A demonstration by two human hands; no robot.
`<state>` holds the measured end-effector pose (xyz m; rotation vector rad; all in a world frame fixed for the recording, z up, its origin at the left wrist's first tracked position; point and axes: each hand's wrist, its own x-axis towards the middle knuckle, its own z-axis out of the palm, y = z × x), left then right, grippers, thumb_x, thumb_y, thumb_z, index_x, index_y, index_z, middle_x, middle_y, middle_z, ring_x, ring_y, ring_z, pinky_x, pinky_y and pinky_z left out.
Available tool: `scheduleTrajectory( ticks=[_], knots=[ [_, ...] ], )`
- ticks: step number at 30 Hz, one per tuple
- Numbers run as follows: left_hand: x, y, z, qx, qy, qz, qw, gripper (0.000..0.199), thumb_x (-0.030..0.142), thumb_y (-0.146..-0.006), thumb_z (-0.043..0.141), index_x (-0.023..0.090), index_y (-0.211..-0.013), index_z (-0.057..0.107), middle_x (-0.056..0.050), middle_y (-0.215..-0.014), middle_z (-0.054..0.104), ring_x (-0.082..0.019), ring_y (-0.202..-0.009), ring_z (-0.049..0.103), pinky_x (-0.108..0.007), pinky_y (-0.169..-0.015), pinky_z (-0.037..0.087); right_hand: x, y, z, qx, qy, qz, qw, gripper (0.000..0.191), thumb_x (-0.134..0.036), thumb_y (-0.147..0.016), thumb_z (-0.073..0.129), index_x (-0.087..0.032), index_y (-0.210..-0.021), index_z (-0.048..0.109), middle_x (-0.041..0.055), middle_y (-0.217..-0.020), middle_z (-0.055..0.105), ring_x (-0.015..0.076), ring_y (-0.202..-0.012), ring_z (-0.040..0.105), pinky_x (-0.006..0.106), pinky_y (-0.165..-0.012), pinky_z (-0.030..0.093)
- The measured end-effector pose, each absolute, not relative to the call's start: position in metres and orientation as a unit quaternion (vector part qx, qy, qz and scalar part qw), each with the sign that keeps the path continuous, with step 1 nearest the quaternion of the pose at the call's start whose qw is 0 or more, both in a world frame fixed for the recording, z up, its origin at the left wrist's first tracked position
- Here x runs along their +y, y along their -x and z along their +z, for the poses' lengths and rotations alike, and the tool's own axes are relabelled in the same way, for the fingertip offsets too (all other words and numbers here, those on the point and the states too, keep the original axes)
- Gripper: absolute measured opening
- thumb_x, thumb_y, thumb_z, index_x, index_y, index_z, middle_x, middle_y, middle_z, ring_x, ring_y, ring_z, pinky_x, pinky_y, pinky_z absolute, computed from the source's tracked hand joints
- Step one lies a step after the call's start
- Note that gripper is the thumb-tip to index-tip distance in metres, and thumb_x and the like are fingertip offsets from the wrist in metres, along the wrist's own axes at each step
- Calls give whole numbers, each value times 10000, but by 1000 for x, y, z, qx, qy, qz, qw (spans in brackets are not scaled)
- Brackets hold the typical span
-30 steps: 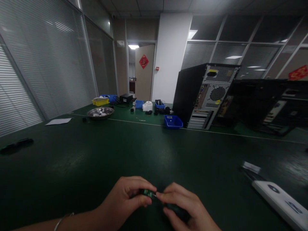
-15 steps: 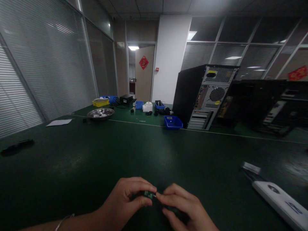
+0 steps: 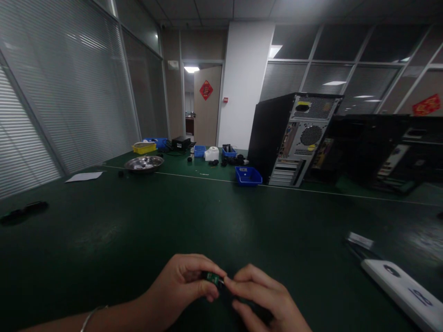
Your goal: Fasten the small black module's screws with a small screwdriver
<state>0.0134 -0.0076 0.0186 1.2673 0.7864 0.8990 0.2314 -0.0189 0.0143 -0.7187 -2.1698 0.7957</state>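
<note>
My left hand (image 3: pixel 188 283) is closed, pinching a small green circuit board (image 3: pixel 212 278) between thumb and fingers. A bit of thin, shiny metal (image 3: pixel 221 281) shows at the board's right end, between the two hands. My right hand (image 3: pixel 265 295) is closed too, with its index fingertip at that metal piece. Something dark lies under its curled fingers, but I cannot make out what it is. Both hands are close together above the green tabletop (image 3: pixel 166 221), near its front edge.
A white device (image 3: pixel 401 286) with a cable lies at right. Farther back stand a blue bin (image 3: pixel 248 177), a black computer tower (image 3: pixel 272 138), a metal bowl (image 3: pixel 144 164) and a yellow basket (image 3: pixel 144 147). A dark object (image 3: pixel 24 212) and white paper (image 3: pixel 83 177) are at left.
The circuit board has tilted slightly in my left hand, and the left fingers have shifted a little. My right hand is nearly where it was.
</note>
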Motion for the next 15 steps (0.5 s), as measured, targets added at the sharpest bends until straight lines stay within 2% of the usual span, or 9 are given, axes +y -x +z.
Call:
scheduleTrajectory(
  ticks=[5, 8, 11, 15],
  knots=[
    [-10, -16, 21, 368, -558, 405, 624, 224, 86, -691, 741, 182, -886, 794, -28, -823, 698, -122, -639, 610, -245, -628, 489, -18, -232, 14, -843, 297, 297, 337, 375, -80, -868, 551, -256, -1183, 654, 96, -942, 659, 198, -790, 664, 278, -662, 524],
    [-9, -17, 20, 394, -548, 421, 605, 209, 106, -719, 724, 172, -910, 775, -36, -820, 721, -139, -683, 620, -262, -667, 497, -18, -234, 13, -833, 309, 290, 355, 408, -74, -871, 544, -277, -1215, 627, 88, -948, 657, 200, -802, 663, 286, -680, 533],
    [-7, -17, 18, 407, -533, 435, 600, 283, 157, -744, 712, 185, -1024, 741, -63, -926, 738, -158, -719, 641, -296, -696, 514, -19, -234, 13, -826, 291, 300, 378, 477, -62, -869, 544, -323, -1268, 575, 74, -976, 659, 200, -847, 662, 292, -721, 537],
    [-7, -16, 18, 402, -577, 424, 570, 274, 197, -767, 706, 198, -1036, 754, -87, -1026, 715, -205, -834, 664, -333, -772, 532, -19, -232, 14, -838, 273, 336, 333, 516, -68, -871, 558, -339, -1311, 543, 77, -1041, 664, 203, -879, 666, 297, -759, 539]
  ],
)
